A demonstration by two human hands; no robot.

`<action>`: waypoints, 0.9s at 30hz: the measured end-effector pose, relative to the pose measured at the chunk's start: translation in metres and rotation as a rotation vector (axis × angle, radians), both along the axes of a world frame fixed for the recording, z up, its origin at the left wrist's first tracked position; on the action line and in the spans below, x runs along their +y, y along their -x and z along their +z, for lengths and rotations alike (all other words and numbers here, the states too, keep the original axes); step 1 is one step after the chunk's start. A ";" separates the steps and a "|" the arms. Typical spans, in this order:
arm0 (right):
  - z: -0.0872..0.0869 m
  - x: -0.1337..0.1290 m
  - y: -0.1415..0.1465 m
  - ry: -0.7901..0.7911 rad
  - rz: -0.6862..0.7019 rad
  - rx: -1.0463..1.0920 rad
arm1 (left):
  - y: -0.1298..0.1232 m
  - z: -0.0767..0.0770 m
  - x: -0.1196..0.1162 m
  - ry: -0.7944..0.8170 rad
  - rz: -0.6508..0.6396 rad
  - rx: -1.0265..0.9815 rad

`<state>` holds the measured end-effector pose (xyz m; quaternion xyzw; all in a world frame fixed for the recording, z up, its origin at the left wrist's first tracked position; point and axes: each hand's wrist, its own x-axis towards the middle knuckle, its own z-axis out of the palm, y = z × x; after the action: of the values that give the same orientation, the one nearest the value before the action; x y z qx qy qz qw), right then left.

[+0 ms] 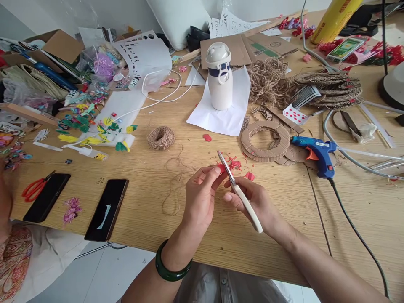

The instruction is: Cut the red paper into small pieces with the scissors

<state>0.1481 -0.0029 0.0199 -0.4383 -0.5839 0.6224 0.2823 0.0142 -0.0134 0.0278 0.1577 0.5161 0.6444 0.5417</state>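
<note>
My left hand [202, 191] pinches a small red piece [221, 168], which looks like paper or thin cloth. In my right hand [252, 195] is a pair of scissors [244, 204] with white handles, its blades pointing up and away beside the red piece. Whether the blades touch it I cannot tell. Just beyond my fingers lie red scraps [234, 164] on the wooden table, with a loose red bit [250, 176] to their right. Two small red discs [207, 137] rest farther back. A thin loose string [172, 189] curls left of my left hand.
Right of my hands lie a blue glue gun [318, 153] with a black cord and a cardboard ring [248, 147]. A white bottle [221, 86] stands on paper. Twine ball [161, 138], two phones [106, 210] and red-handled scissors [33, 189] are left, near another person's arm [4, 202].
</note>
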 end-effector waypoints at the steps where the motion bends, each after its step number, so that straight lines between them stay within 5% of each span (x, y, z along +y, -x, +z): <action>1: 0.000 0.000 0.000 -0.002 0.000 -0.006 | 0.000 0.000 0.000 0.004 0.001 0.000; 27: -0.001 0.001 0.001 0.004 0.016 -0.032 | 0.002 -0.002 -0.002 0.005 -0.021 -0.034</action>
<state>0.1475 -0.0023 0.0186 -0.4439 -0.5906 0.6188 0.2669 0.0126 -0.0159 0.0255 0.1508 0.5069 0.6401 0.5573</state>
